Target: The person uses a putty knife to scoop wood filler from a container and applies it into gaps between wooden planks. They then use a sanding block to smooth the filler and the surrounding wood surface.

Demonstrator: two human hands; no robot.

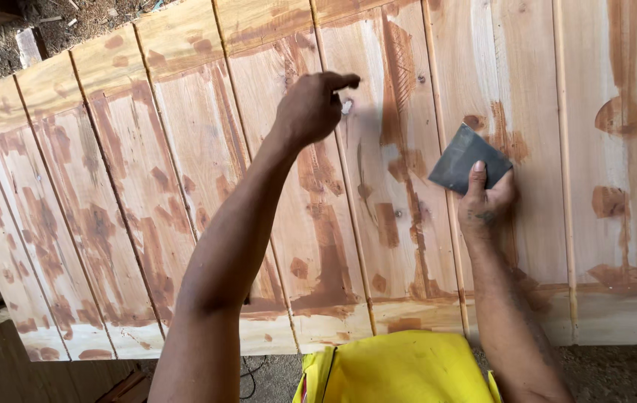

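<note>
Head view: a person works over a pale wooden panel [147,149] of grooved boards, blotched with brown filler patches. The left hand [311,108], loosely curled with the forefinger out, presses a pale dab of filler [347,107] at a groove far of centre. The right hand [486,201] grips a dark grey sanding pad [461,158] flat against the boards to the right. Patching appears to be in hand; smoothing the fresh spot would call for steady, light pressure.
</note>
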